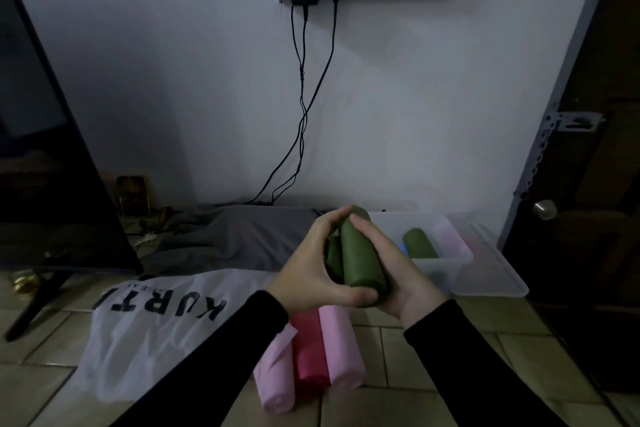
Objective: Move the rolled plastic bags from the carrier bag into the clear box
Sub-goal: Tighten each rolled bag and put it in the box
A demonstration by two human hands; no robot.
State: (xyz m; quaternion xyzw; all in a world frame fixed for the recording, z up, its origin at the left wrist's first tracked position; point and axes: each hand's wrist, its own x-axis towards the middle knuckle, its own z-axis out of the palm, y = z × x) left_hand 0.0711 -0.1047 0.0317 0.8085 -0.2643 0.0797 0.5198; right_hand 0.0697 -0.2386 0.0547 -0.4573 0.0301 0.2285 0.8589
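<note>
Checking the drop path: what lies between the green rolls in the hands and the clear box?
Nothing in the head view: both hands hold the green rolls just in front of the clear box, whose near-left part the right hand hides.

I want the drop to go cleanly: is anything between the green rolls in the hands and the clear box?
Nothing visible. Both hands, left hand and right hand, hold the green rolls just left of the clear box, which is open on top with a green roll already inside.
</note>
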